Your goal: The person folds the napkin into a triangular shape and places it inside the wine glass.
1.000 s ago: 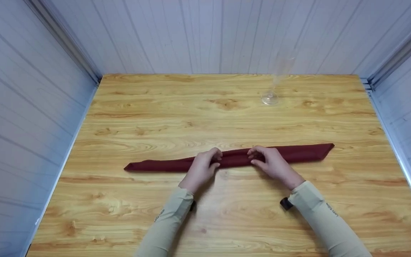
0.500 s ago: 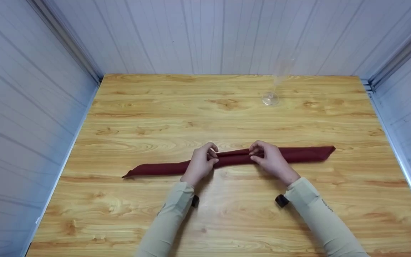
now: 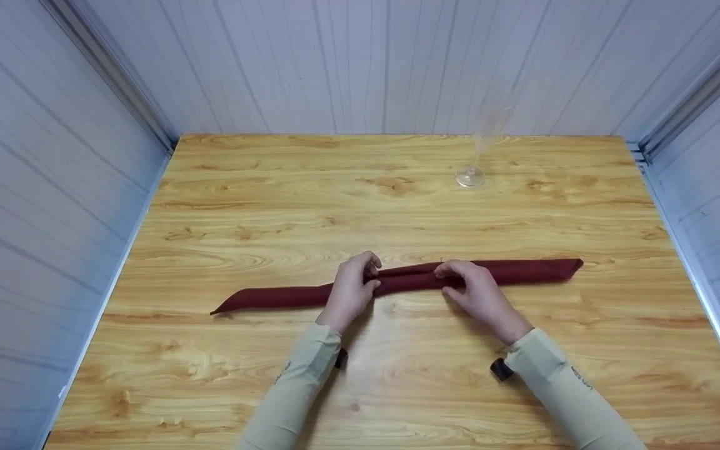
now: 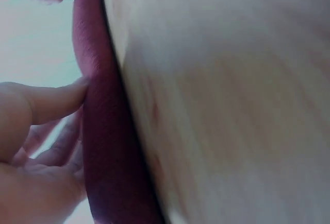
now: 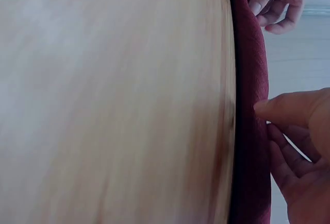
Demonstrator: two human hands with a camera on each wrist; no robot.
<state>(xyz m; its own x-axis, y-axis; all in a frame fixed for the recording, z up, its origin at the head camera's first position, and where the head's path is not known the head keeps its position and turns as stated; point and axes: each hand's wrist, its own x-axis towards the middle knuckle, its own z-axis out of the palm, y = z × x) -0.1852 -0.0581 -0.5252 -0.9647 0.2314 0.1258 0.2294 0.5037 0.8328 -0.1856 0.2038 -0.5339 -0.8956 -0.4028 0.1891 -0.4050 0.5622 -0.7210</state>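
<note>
A dark red cloth napkin [image 3: 288, 297], rolled into a long narrow strip with pointed ends, lies across the middle of the wooden table. Left of its centre, my left hand [image 3: 352, 289] holds the roll between thumb and curled fingers; in the left wrist view the thumb [image 4: 59, 100] presses the near side. Right of centre, my right hand [image 3: 477, 294] grips the roll the same way, its thumb [image 5: 289, 108] against the cloth in the right wrist view. Between the hands, a loose fold shows along the far edge. Some fingertips are hidden behind the roll.
A clear stemmed glass, its round foot [image 3: 470, 175] the plainest part, stands upright toward the back right of the table [image 3: 260, 187]. Pale panelled walls [image 3: 360, 69] close off the back and both sides. Dark wrist cameras [image 3: 501, 369] hang below the sleeves.
The roll's left end has swung slightly toward the front and flattened to a point. Both hands shift a little at the roll, and the right thumb and fingers have spread slightly apart.
</note>
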